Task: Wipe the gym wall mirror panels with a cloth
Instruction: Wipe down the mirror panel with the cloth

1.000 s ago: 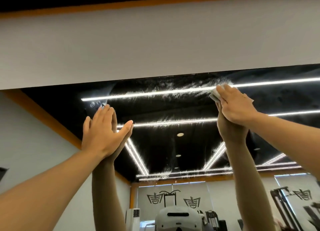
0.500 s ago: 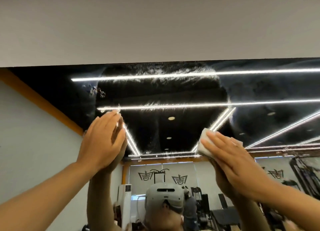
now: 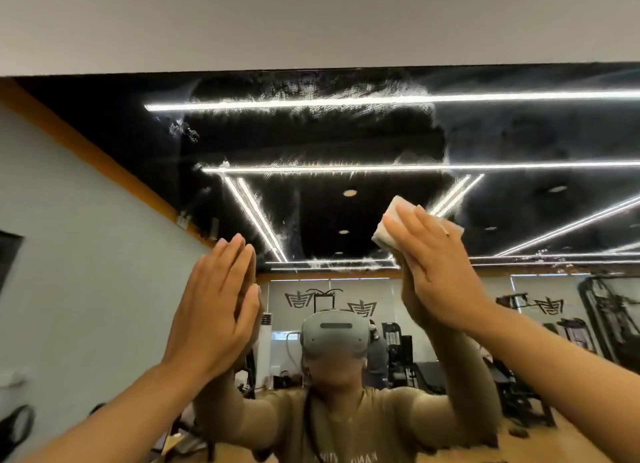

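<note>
My right hand presses a folded white cloth flat-fingered against the smeared wall mirror; my left hand rests open-palmed beside it. The cloth's lower part is hidden.

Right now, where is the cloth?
In the head view, the white cloth is right of centre, pressed flat against the mirror under the fingers of the right hand, below the smeared streaks near the mirror's top edge.
</note>
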Motion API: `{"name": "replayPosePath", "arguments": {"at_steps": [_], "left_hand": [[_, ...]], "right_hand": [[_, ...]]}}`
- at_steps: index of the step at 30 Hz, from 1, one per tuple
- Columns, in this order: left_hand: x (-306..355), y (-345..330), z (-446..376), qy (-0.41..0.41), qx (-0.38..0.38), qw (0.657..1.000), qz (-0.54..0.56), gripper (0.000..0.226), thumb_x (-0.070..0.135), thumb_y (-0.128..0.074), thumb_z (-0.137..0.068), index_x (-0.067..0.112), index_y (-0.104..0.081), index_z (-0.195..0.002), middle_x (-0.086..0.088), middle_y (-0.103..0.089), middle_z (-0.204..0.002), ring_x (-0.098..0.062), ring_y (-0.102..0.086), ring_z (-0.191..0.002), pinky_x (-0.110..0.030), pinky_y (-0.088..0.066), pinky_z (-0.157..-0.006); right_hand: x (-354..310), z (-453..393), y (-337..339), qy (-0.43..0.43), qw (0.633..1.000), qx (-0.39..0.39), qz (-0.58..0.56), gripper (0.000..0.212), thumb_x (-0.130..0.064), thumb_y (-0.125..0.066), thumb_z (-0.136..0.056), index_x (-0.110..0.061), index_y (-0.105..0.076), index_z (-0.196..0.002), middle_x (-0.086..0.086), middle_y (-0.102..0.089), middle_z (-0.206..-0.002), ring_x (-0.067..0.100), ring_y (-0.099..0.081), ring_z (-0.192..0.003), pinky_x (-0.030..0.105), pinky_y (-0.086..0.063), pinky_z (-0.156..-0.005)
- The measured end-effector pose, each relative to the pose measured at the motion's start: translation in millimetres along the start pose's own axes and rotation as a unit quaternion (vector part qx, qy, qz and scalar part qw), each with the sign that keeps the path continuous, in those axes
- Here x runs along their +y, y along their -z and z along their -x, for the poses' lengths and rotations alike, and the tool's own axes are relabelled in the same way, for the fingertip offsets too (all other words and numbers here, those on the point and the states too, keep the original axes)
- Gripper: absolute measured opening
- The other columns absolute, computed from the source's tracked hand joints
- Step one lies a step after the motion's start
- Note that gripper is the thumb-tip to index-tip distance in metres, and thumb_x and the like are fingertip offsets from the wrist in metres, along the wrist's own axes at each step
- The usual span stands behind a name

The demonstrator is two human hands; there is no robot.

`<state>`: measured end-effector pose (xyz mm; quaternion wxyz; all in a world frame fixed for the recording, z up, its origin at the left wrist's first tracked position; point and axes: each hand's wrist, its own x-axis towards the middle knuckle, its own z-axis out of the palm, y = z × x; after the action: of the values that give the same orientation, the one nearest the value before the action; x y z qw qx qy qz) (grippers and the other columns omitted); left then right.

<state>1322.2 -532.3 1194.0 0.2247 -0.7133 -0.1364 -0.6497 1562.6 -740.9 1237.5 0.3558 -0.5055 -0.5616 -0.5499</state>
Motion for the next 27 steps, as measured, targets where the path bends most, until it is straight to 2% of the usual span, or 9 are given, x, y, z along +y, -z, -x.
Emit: {"name": "replayPosePath", "arguments": {"at_steps": [1, 4, 6, 13, 16, 19, 21, 24, 27], "left_hand": [[1, 0, 0, 0.000, -0.002, 1.000, -0.007, 0.061, 0.045, -0.027, -0.100, 0.017, -0.029, -0.154, 0.001, -0.022, -0.163, -0.011, -0.009, -0.152, -0.020, 0.005, -0.122], [3, 1, 0, 0.002, -0.007, 1.000, -0.021, 0.061, 0.044, -0.024, -0.101, 0.016, -0.026, -0.155, -0.001, -0.020, -0.163, -0.011, -0.005, -0.152, -0.024, 0.004, -0.123], [4, 3, 1, 0.006, -0.019, 0.999, -0.027, 0.063, 0.045, -0.022, -0.100, 0.015, -0.022, -0.156, -0.001, -0.017, -0.164, -0.011, -0.002, -0.152, -0.030, 0.001, -0.124], [-2, 4, 4, -0.010, -0.041, 0.998, -0.049, 0.064, 0.047, -0.020, -0.101, 0.017, -0.013, -0.157, -0.002, -0.011, -0.165, -0.015, 0.000, -0.153, -0.036, -0.002, -0.124], [-1, 2, 5, -0.012, -0.028, 0.998, -0.052, 0.063, 0.044, -0.022, -0.102, 0.013, -0.018, -0.157, -0.005, -0.014, -0.165, -0.016, -0.001, -0.153, -0.030, 0.003, -0.124], [-1, 0, 5, -0.019, -0.016, 0.998, -0.053, 0.061, 0.042, -0.025, -0.103, 0.012, -0.021, -0.157, -0.005, -0.016, -0.164, -0.015, -0.003, -0.153, -0.029, 0.003, -0.124], [-1, 1, 5, -0.020, -0.007, 0.998, -0.054, 0.061, 0.041, -0.026, -0.103, 0.013, -0.022, -0.157, -0.005, -0.017, -0.164, -0.015, -0.004, -0.153, -0.030, 0.002, -0.124], [-1, 0, 5, -0.023, -0.003, 0.998, -0.057, 0.060, 0.040, -0.026, -0.103, 0.013, -0.023, -0.156, -0.005, -0.017, -0.164, -0.016, -0.004, -0.153, -0.030, 0.002, -0.124], [0, 0, 7, -0.022, 0.006, 0.999, -0.048, 0.059, 0.039, -0.026, -0.103, 0.014, -0.023, -0.156, -0.004, -0.018, -0.164, -0.014, -0.004, -0.153, -0.032, 0.000, -0.124]], "right_hand": [[-7, 24, -4, 0.020, 1.000, -0.007, -0.001, 0.055, -0.020, -0.034, -0.096, -0.037, -0.032, -0.149, -0.001, -0.029, -0.160, 0.014, -0.013, -0.150, 0.029, -0.002, -0.122], [-23, 88, -14, 0.077, 0.995, -0.052, 0.043, 0.067, -0.011, -0.045, -0.090, -0.028, -0.032, -0.153, -0.003, -0.022, -0.163, 0.019, -0.013, -0.152, 0.043, -0.010, -0.120], [-27, 110, -15, 0.105, 0.990, -0.081, 0.054, 0.067, -0.015, -0.042, -0.091, -0.028, -0.028, -0.155, -0.002, -0.023, -0.163, 0.021, -0.015, -0.152, 0.047, -0.014, -0.117], [-3, 88, 5, 0.198, 0.959, -0.166, 0.112, 0.067, -0.022, -0.041, -0.093, -0.033, -0.021, -0.157, -0.004, -0.015, -0.165, 0.018, -0.009, -0.153, 0.043, -0.007, -0.121], [8, 29, 12, 0.125, 0.980, -0.122, 0.092, 0.060, -0.022, -0.038, -0.095, -0.027, -0.029, -0.154, -0.001, -0.021, -0.163, 0.019, -0.010, -0.152, 0.040, -0.004, -0.123], [11, -40, 12, -0.006, 0.996, -0.047, 0.080, 0.057, -0.027, -0.030, -0.092, -0.019, -0.037, -0.149, 0.007, -0.030, -0.158, 0.030, -0.024, -0.146, 0.052, -0.016, -0.119], [4, -60, 3, -0.050, 0.996, -0.016, 0.072, 0.058, -0.023, -0.030, -0.089, -0.019, -0.038, -0.146, 0.010, -0.029, -0.157, 0.033, -0.025, -0.144, 0.055, -0.019, -0.117], [-15, -35, -17, -0.014, 0.998, 0.001, 0.066, 0.056, -0.018, -0.036, -0.091, -0.021, -0.039, -0.147, 0.007, -0.030, -0.157, 0.030, -0.024, -0.146, 0.053, -0.020, -0.117], [-38, 31, -27, 0.104, 0.991, -0.056, 0.059, 0.067, -0.005, -0.047, -0.089, -0.021, -0.035, -0.153, 0.004, -0.025, -0.162, 0.025, -0.015, -0.151, 0.050, -0.013, -0.120]]}}
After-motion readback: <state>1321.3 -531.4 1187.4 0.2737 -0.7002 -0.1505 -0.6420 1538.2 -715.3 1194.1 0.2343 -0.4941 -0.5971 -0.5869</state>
